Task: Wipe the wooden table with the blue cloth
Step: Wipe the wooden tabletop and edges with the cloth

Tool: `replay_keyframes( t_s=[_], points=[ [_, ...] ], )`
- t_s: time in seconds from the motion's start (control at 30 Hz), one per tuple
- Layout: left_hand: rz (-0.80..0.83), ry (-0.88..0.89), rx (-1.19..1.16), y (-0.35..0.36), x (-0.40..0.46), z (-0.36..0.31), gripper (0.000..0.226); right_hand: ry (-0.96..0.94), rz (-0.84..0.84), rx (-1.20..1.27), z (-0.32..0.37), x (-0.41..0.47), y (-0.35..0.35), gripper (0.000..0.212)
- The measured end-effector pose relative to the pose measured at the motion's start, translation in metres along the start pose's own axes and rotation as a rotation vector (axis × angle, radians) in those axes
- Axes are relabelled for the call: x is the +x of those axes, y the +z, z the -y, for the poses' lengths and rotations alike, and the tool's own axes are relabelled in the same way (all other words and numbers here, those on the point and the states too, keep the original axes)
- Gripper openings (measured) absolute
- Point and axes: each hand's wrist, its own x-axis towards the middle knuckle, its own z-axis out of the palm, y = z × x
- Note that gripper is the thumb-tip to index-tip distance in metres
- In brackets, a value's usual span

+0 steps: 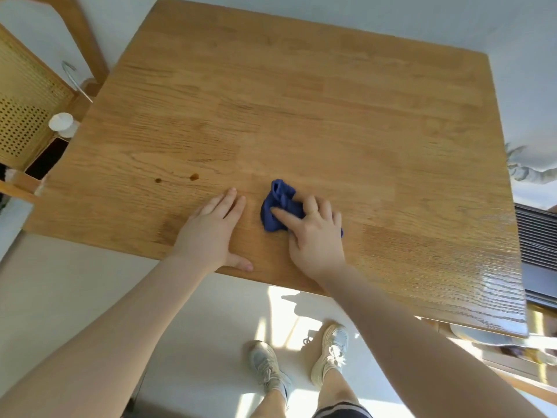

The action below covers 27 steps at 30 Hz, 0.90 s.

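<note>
1. Left hand (211, 227) lies flat, fingers straight, on the wooden table (301, 116) near its 6 o'clock edge.
2. At its 3 o'clock, just beside, the right hand (313, 233) presses the bunched blue cloth (278, 206), fingers curled over it.
3. Two dark spots (193, 176) sit toward 10 o'clock of the left hand.

Pale floor (60, 282) with sun patches, a cane-back wooden chair (27, 116) left of it, slatted vent (535, 236) far right.

blue cloth (278, 206), honey-brown wood-grain table (301, 101), cream perforated chair back (24, 116)
</note>
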Motion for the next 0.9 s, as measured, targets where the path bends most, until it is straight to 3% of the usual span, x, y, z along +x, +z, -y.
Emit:
replay_keyframes(
  t_s=[0.17, 0.33, 0.4, 0.57, 0.7, 0.9],
  points=[
    [-0.007, -0.010, -0.051, -0.001, 0.003, 0.000, 0.128, -0.208, 0.078, 0.029, 0.001, -0.009, -0.002, 0.045],
    [-0.025, -0.018, -0.025, 0.003, 0.002, 0.000, 0.131, 0.098, 0.012, 0.010, -0.002, 0.065, 0.001, 0.043],
    [-0.023, -0.024, -0.019, 0.003, 0.001, -0.001, 0.131, 0.094, 0.005, 0.005, 0.004, 0.067, 0.004, 0.044],
    [-0.020, -0.044, -0.034, 0.004, -0.004, -0.001, 0.128, -0.178, 0.067, 0.033, 0.005, 0.006, 0.002, 0.046],
    [-0.055, -0.198, -0.002, 0.002, -0.010, -0.007, 0.139, -0.323, 0.137, 0.053, -0.010, 0.011, -0.003, 0.047],
    [-0.018, -0.425, -0.029, 0.000, -0.013, -0.012, 0.152, -0.082, 0.109, 0.000, 0.004, 0.077, -0.001, 0.047]
  ],
)
